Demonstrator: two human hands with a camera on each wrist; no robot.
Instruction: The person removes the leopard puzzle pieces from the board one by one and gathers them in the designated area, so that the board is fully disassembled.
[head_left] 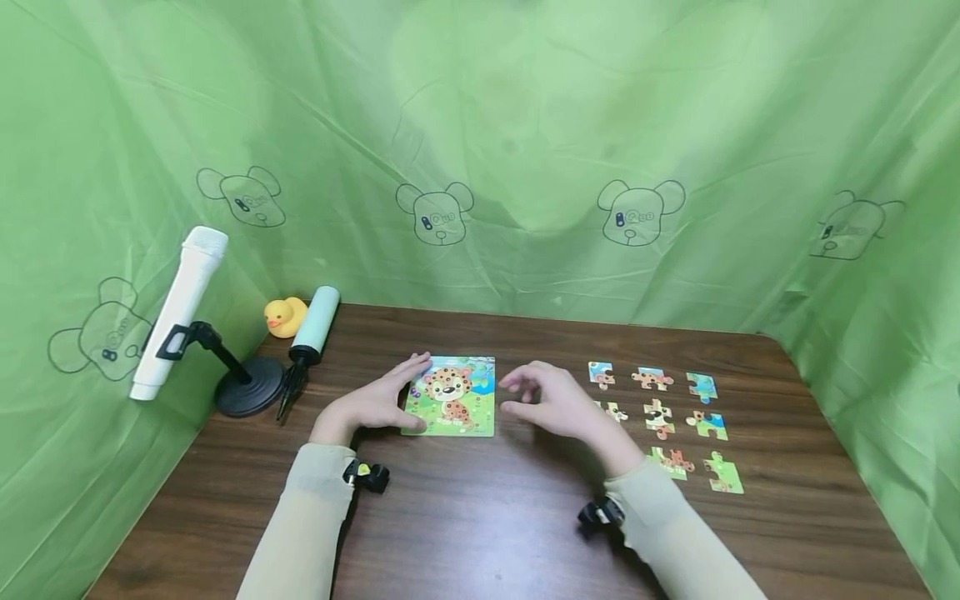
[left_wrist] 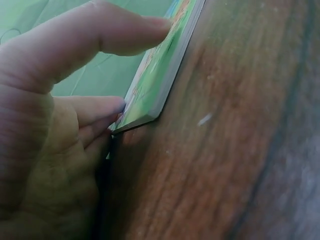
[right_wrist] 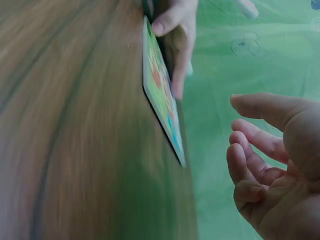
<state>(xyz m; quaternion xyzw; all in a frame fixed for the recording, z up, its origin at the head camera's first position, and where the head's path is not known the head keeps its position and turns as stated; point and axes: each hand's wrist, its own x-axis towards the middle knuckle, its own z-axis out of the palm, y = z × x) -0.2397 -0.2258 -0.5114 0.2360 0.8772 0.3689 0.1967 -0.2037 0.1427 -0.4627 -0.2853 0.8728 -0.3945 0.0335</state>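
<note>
A square picture puzzle board (head_left: 456, 398) with a spotted cartoon cub on a green and blue scene lies on the brown table. My left hand (head_left: 381, 401) is spread along its left side, with the thumb (left_wrist: 135, 35) touching the near left corner and the fingers by the edge and far corner. To the right of the board hovers my right hand (head_left: 551, 402), its fingers loosely bent and nothing between them. In the right wrist view, a gap separates that right hand (right_wrist: 272, 160) from the board (right_wrist: 159, 90).
Loose jigsaw pieces (head_left: 658, 417) lie in rows on the right of the table (head_left: 465, 533). At the left stand a white microphone (head_left: 180, 308) on a black stand (head_left: 251, 387), a yellow rubber duck (head_left: 286, 317) and a pale blue cylinder (head_left: 317, 318). Green cloth (head_left: 525, 167) surrounds the table.
</note>
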